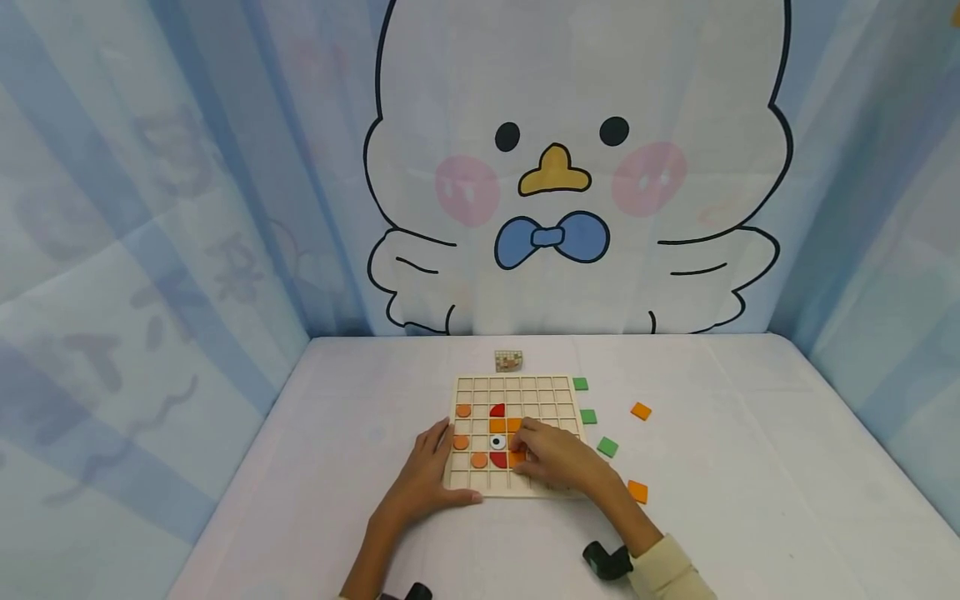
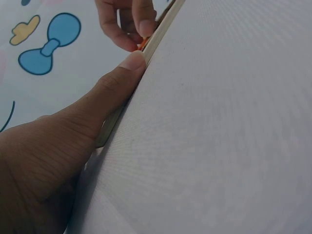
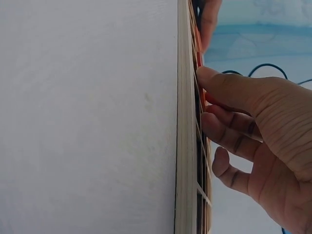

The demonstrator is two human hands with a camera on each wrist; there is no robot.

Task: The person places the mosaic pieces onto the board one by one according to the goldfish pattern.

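A pale wooden grid board (image 1: pixel 468 392) lies on the white table. My left hand (image 1: pixel 426 479) steadies its near left corner, straight fingers along the left side and thumb at the front edge. Over the middle of the board, my right hand (image 1: pixel 558 454) pinches an orange tile (image 1: pixel 516 458) low against the grid; its fingertips partly cover it. Beside them sits a white eye tile (image 1: pixel 497 442), with a red quarter-round tile (image 1: pixel 498 460) below it and an orange square (image 1: pixel 497 426) above. Orange discs (image 1: pixel 461 442) lie in cells on the left. The right wrist view shows my thumb (image 3: pixel 219 80) touching a tile.
Green square tiles (image 1: pixel 607 447) lie along the board's right side. Farther right are two loose orange squares (image 1: pixel 641 411). A small patterned block (image 1: pixel 508 361) stands behind the board. Curtains (image 1: pixel 187 208) hang around the table.
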